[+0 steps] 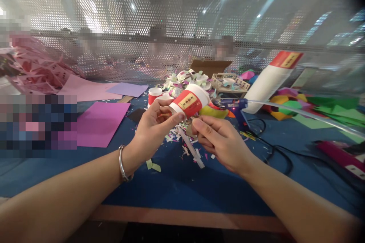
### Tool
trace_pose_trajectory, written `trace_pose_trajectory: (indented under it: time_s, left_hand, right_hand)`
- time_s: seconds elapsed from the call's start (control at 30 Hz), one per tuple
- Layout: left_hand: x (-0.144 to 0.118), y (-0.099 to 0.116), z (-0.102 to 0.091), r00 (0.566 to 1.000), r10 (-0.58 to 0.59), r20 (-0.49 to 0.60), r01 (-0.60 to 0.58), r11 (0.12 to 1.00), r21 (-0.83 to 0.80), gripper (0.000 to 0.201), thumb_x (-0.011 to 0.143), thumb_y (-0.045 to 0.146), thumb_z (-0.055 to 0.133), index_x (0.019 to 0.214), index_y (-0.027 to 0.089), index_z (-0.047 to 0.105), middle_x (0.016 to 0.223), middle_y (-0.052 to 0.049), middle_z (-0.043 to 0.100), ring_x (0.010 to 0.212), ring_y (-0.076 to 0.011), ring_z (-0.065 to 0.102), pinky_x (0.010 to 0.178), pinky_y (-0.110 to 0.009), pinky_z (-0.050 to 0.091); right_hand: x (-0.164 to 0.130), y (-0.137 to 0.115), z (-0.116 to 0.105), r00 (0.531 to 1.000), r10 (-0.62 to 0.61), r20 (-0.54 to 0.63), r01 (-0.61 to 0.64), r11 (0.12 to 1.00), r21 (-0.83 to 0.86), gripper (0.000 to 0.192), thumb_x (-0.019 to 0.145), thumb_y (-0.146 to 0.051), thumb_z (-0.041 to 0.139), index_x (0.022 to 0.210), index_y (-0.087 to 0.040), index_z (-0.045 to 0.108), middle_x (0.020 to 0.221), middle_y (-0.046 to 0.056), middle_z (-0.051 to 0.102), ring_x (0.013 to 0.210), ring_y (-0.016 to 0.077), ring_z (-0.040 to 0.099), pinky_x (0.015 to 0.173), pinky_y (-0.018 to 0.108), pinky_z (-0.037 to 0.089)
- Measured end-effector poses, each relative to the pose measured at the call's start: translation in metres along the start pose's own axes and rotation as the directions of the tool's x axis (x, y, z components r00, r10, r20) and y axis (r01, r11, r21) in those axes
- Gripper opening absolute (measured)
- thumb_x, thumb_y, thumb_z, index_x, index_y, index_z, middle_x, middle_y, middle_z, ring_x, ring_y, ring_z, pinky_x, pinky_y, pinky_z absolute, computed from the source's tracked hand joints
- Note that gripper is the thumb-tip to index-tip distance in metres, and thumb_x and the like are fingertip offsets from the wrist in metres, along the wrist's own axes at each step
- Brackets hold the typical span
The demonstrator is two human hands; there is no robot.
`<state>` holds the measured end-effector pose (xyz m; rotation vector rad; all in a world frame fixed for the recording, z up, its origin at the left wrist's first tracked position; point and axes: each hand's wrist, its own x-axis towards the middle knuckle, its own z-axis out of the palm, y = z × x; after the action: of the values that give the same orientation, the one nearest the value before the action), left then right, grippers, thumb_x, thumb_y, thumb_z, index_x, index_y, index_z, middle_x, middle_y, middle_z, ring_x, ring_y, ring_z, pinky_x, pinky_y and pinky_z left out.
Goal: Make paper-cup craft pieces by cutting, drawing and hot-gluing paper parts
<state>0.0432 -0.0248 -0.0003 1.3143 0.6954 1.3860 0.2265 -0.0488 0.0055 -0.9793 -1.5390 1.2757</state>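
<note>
One broad blue cloth-covered table (176, 186) carries flat magenta paper sheets (99, 123), smooth and matte, and a tall white bottle (266, 83) leaning with a red-and-yellow label whose writing is too blurred to read. Smaller, a blue glue gun (235, 104) lies beside a clear glue stick (299, 112). Held above paper scraps (185, 140) at table centre, the paper cup (189, 102) is white, tapered, tipped sideways, banded red with an unreadable yellow label. The left hand (151, 131) closes fingers and thumb around it; the right hand (221, 140) is curled just below, its hold unclear.
</note>
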Motion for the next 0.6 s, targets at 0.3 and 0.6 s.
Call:
trace_pose_trajectory:
  time_s: [0.3, 0.6]
  left_hand:
    - [0.0007, -0.0015, -0.0005, 0.998, 0.047, -0.038, -0.044, 0.996, 0.078, 0.040, 0.080, 0.029, 0.080, 0.112, 0.020, 0.058, 0.108, -0.006, 0.069, 0.094, -0.0173, 0.067, 0.084, -0.032, 0.056]
    - [0.0004, -0.0056, -0.0042, 0.991, 0.136, -0.009, -0.130, 0.961, 0.244, 0.047, 0.080, 0.035, 0.080, 0.119, 0.021, 0.057, 0.110, -0.007, 0.068, 0.091, -0.0192, 0.068, 0.081, -0.037, 0.059]
  right_hand:
    - [0.0006, -0.0063, 0.0001, 0.999, 0.052, 0.011, -0.053, 0.992, 0.114, 0.039, 0.093, -0.050, 0.065, 0.073, -0.018, 0.055, 0.054, -0.009, 0.027, 0.044, 0.0043, 0.019, 0.038, 0.021, 0.012]
    - [0.0004, -0.0094, 0.0010, 0.992, 0.118, 0.041, -0.122, 0.985, 0.120, 0.039, 0.094, -0.051, 0.063, 0.075, -0.016, 0.058, 0.051, -0.010, 0.026, 0.042, 0.0031, 0.018, 0.036, 0.019, 0.009]
